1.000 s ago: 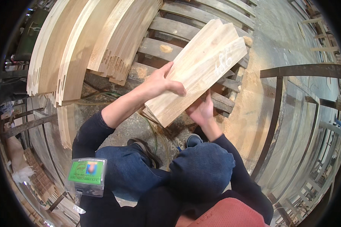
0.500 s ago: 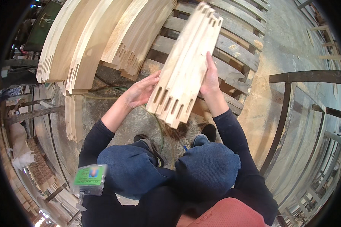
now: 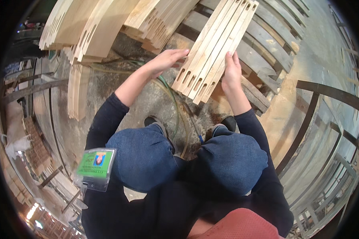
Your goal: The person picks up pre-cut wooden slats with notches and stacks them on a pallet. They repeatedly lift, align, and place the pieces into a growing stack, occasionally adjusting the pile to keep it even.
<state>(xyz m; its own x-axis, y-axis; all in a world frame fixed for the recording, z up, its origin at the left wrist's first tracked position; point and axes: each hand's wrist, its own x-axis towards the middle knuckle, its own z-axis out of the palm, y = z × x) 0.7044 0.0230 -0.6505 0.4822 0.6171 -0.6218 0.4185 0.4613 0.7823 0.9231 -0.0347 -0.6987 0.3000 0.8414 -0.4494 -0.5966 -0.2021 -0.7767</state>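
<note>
Several pale wooden slats (image 3: 214, 49) lie side by side as a bundle, with oval slots cut through both ends. The bundle is over the pallet (image 3: 263, 34), its near end pointing toward my knees. To its left is my left hand (image 3: 165, 61), fingers stretched out and their tips at the slats' edge. Against the right edge rests my right hand (image 3: 232, 75), its thumb and fingers straight and pointing away from me. Neither hand visibly wraps round the wood. The underside of the bundle is hidden.
Stacks of wider slotted boards (image 3: 101, 32) stand at the upper left. A shorter stack (image 3: 77, 93) is below them. Hoses (image 3: 175, 105) cross the concrete floor between my feet. On the right is a dark metal frame (image 3: 307, 115); sawdust (image 3: 283, 123) covers the floor beside it.
The slat bundle has moved away from me and looks lower, over the pallet, with its slats more even. My left hand has loosened from its side; my right hand's fingers have straightened.
</note>
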